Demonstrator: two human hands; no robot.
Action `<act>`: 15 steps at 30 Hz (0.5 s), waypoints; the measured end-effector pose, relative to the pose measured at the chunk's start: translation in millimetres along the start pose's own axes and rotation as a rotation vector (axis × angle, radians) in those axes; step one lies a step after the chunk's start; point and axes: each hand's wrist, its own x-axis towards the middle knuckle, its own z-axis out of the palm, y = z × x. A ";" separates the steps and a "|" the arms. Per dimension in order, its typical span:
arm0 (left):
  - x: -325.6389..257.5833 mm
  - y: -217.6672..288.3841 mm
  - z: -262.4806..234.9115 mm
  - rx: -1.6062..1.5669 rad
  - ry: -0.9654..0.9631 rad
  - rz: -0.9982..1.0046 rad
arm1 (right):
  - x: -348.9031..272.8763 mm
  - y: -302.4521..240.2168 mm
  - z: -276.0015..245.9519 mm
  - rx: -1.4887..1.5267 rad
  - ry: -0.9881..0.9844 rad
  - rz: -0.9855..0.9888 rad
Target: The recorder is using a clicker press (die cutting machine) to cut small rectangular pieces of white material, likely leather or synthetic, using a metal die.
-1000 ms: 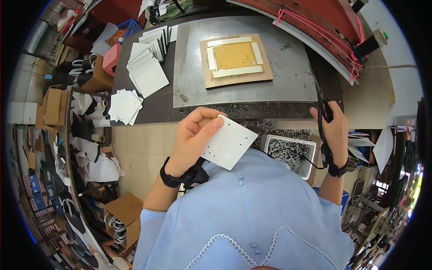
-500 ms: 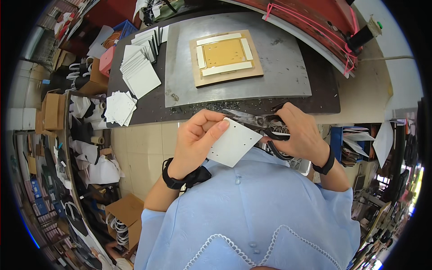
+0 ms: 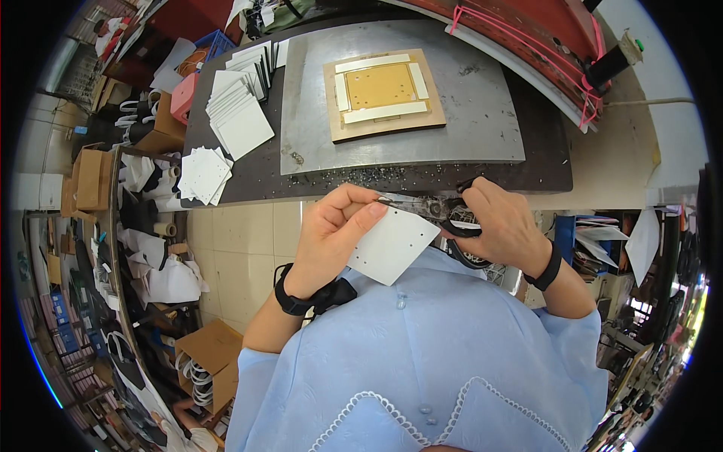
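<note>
At the centre of the frame, a person's left hand (image 3: 335, 233) pinches a white card (image 3: 392, 245) by its upper left corner, thumb on top and fingers curled behind it. The card, dotted with small holes, tilts like a diamond just above the person's blue shirt (image 3: 422, 361). The right hand (image 3: 501, 226), just right of the card, is closed around the black handles of scissors (image 3: 440, 211), whose blades point left and meet the card's top edge. Both wrists carry black bands. Above the hands, a dark table (image 3: 542, 162) holds a grey metal plate (image 3: 482, 128) with a brown wooden jig (image 3: 384, 90) on it. At the upper left, stacks of white cards (image 3: 237, 113) lie fanned on the table beside a pink box (image 3: 183, 98). Cardboard boxes (image 3: 94, 177) stand along the left edge.
</note>
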 end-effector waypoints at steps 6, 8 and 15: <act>-0.2 0.3 2.2 -0.044 0.009 -0.020 | -1.5 -0.3 2.4 -0.025 0.030 -0.017; -0.2 -0.6 1.3 -0.047 0.009 -0.025 | -2.4 -0.8 3.0 -0.027 0.027 -0.020; 0.7 1.6 2.2 -0.030 0.005 -0.031 | -6.0 -0.8 5.0 -0.028 0.017 -0.023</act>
